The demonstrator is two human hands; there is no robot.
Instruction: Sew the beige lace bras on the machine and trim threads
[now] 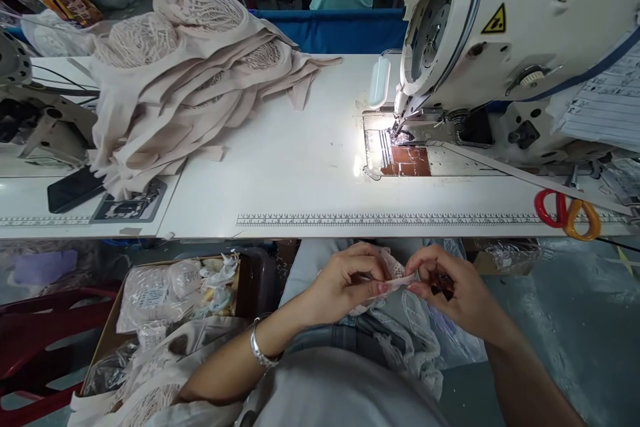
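Observation:
Over my lap, my left hand (353,275) pinches a pale pink lace garment piece (396,268) between thumb and fingers. Close beside it, my right hand (447,287) pinches the edge of the same piece, so a short stretch runs taut between both hands. A small dark reddish object (442,285) is tucked in the right palm; its kind is hidden by the fingers. White lace strips (413,327) hang down over my lap below. Up on the table, a heap of pale pink lace bras (200,73) lies to the left.
A sewing machine (500,33) with its lamp lit stands at the right of the white table (280,167). Scissors (567,213) with red and orange handles lie near its front edge. A phone (75,190) lies at left. Below stands a box (113,327) of bagged pieces.

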